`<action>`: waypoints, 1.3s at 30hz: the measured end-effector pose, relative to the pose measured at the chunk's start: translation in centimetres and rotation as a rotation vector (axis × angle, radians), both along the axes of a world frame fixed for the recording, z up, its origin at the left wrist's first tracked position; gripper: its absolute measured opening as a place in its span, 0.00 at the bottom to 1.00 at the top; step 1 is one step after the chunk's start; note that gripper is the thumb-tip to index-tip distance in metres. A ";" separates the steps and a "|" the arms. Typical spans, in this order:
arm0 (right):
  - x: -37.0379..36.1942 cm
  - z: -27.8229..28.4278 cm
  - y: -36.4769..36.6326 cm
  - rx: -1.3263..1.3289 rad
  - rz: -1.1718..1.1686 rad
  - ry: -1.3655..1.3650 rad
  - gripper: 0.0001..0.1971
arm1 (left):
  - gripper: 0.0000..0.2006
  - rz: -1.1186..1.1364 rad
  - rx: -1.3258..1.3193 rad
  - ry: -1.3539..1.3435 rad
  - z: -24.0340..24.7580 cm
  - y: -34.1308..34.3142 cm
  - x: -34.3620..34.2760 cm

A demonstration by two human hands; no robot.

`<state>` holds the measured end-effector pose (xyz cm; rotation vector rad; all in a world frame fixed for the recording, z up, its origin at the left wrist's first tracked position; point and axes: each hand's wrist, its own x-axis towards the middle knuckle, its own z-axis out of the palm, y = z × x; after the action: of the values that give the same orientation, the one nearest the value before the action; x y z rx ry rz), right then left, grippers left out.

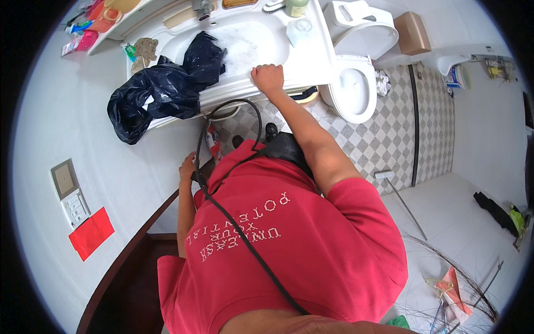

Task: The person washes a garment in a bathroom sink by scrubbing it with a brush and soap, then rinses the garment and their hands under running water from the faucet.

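Observation:
My right hand (268, 77) rests on the front rim of the white sink (308, 55), its fingers bent over the edge. Low on the left, beside the wall, is my left hand (187, 166). Its fingers are curled and partly hidden, and what they hold cannot be made out. A red and white package (213, 142) is close to it. Crumpled black plastic bags (167, 89) lie across the sink's left part and hang over its front edge. Whitish suds or water fill part of the basin. A black cable (245, 236) loops down over my red shirt.
Right of the sink stands a toilet (356, 89) with its lid raised. A floor squeegee (384, 175), long thin bristles and clothes hangers (439, 286) lie on the floor at right. A green bottle (296, 8) and a clear container (300, 32) stand on the counter. A dark door frame (133, 245) is at left.

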<state>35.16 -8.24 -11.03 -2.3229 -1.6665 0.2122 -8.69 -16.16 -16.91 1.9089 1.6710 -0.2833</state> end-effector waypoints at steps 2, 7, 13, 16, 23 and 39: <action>0.5 -0.3 -0.2 0.026 -0.001 -0.036 0.18 | 0.21 0.043 -0.099 -0.060 -2.1 -0.6 -1.6; -1.6 -0.1 1.1 0.098 0.068 0.002 0.20 | 0.21 -0.069 -0.149 -0.032 -8.9 -7.1 -12.2; 1.6 -0.9 -0.5 0.023 -0.052 -0.039 0.20 | 0.18 0.180 -0.313 -0.144 -2.9 -6.8 -4.6; 0.6 -0.5 0.0 0.042 -0.033 -0.031 0.19 | 0.17 0.182 -0.240 -0.167 -2.2 -7.9 -4.6; 0.1 0.0 0.1 0.073 -0.028 -0.012 0.18 | 0.18 0.233 -0.043 -0.244 -3.9 -6.9 -4.4; 0.1 -0.4 0.0 0.147 0.001 -0.218 0.17 | 0.19 0.229 -0.151 -0.204 -8.4 -8.7 -6.3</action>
<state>35.29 -8.23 -11.40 -2.3027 -1.7167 -0.1649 -15.02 -24.88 -25.33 1.5641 1.6616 -0.1149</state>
